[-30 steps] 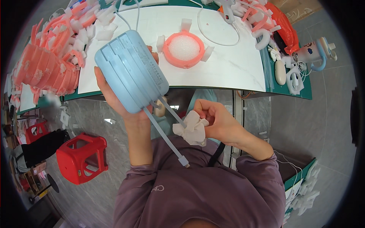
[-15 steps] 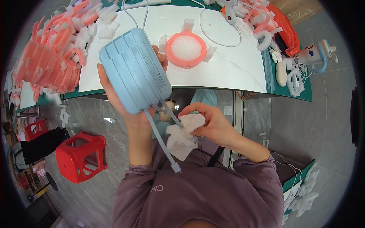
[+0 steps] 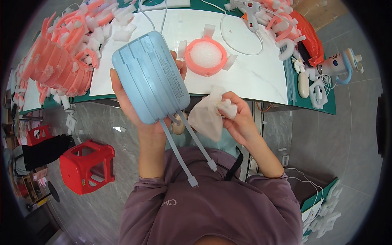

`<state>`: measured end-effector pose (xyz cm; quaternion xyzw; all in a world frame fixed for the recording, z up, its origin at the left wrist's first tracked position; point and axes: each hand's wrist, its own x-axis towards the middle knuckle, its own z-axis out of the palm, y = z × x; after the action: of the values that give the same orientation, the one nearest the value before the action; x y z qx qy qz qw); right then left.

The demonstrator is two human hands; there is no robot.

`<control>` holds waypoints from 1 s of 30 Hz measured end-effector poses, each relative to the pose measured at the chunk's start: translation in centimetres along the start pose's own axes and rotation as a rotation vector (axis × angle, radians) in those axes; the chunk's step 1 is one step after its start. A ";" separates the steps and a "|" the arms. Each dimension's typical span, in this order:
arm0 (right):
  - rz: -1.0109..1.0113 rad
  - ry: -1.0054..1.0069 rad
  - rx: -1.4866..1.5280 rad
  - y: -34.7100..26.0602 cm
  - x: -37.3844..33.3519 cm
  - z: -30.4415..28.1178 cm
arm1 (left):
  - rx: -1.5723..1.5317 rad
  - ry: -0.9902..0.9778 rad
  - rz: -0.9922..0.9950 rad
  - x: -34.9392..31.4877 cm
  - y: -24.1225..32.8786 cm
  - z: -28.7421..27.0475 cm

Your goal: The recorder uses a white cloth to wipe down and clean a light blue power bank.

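My left hand is wrapped from beneath around a light-blue ribbed power bank, tilted above the table's front edge. Two flat grey-blue cables hang from its lower end, with plugs dangling before my shirt. Another cable loop leaves its upper end. In my right hand a crumpled white wipe is pinched, held to the right of the power bank and apart from it. A beige rounded object shows partly behind the cables.
A pink foam ring with white foam tabs lies on the white tabletop. Pink and white foam pieces heap up at left. A white glue gun, a tumbler and a red bag are at right. A red stool stands on the floor.
My right hand has moved up and right, drawing the wipe off one cable, which now hangs free beside the other. The power bank stays in my left hand.
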<state>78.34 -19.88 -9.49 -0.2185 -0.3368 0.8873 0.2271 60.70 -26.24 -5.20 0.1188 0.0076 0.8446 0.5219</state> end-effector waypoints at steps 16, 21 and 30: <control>-0.102 0.067 0.043 -2.9 -0.9 5.4 | 0.277 0.246 0.117 0.0 -1.6 1.3; -0.059 -0.013 -0.108 -2.5 -0.2 5.8 | 0.363 0.247 0.210 -0.1 -2.3 1.6; 0.100 0.017 -0.249 -3.2 1.6 5.2 | 0.622 0.316 0.281 0.2 -3.1 2.0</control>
<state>75.06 -19.46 -4.08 -0.2693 -0.4311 0.8469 0.1564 63.74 -24.87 -3.62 0.1400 0.3279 0.8732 0.3324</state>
